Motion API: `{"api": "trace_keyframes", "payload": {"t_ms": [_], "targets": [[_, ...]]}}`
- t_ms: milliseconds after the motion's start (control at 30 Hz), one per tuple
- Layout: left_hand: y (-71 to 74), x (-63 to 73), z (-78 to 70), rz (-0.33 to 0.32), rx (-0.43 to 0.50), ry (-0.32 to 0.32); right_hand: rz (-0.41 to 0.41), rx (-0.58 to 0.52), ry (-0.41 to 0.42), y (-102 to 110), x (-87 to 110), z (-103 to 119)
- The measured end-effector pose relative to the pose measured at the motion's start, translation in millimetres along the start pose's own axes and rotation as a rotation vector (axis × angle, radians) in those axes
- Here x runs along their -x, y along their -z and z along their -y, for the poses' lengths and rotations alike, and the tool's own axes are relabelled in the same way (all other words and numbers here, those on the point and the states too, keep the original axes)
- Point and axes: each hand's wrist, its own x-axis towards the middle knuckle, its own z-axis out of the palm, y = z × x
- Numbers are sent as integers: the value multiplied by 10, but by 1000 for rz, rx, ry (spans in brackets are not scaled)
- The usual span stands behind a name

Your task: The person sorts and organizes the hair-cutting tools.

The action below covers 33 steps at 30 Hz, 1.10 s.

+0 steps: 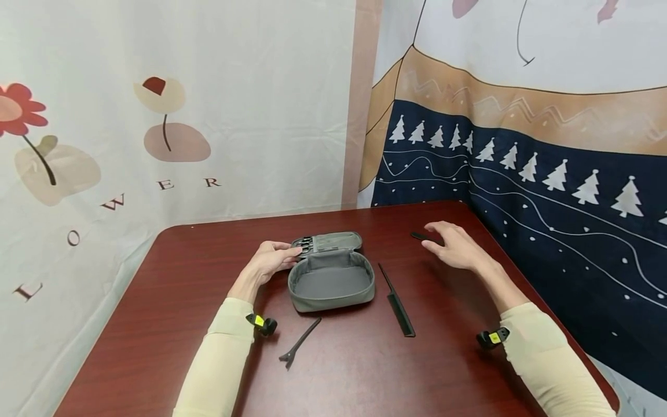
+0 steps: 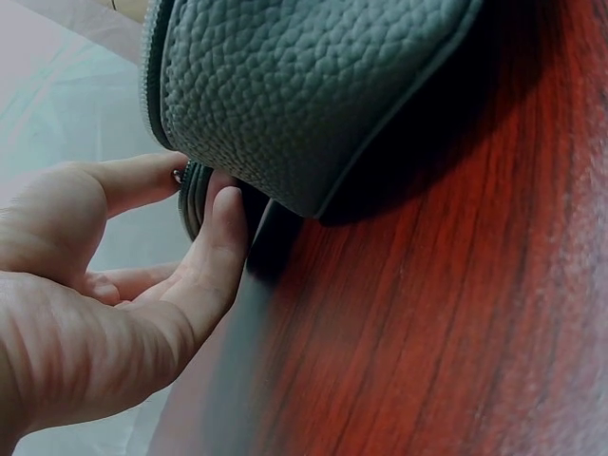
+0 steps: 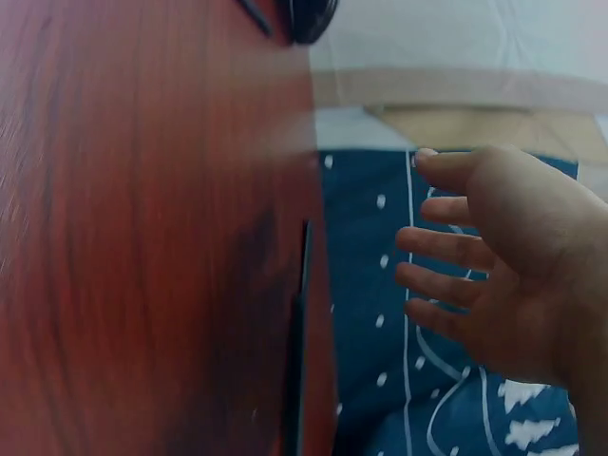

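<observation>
A grey-green zip case (image 1: 333,302) of pebbled material lies with its lid (image 1: 339,241) folded back. My left hand (image 1: 270,259) pinches the lid's left edge, where dark clips sit in a row. In the left wrist view, thumb and fingers of the left hand (image 2: 123,256) are on either side of the lid's zipped rim (image 2: 195,195). My right hand (image 1: 454,245) hovers over a slim black object (image 1: 420,236), mostly hidden in the head view. The right wrist view has the right hand (image 3: 518,252) with fingers extended, apart from that slim black object (image 3: 299,351).
A black rat-tail comb (image 1: 400,313) lies right of the case. Nearer the front is a dark hair clip (image 1: 299,344). All rest on a reddish-brown table (image 1: 344,376), backed by a white curtain (image 1: 271,116) and a navy tree-patterned cloth (image 1: 521,197).
</observation>
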Motion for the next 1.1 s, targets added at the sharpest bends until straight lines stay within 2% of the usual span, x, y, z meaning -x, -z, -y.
{"api": "trace_keyframes", "payload": {"t_ms": [467,800,1100], "targets": [[6,11,-14,5,0,-7,-1,25,-133,-2,177,-435],[9,24,-10,15,8,-8,26,47,-171,-53,175,-664],[13,34,-5,18,7,-11,9,68,-170,-87,163,-728]]}}
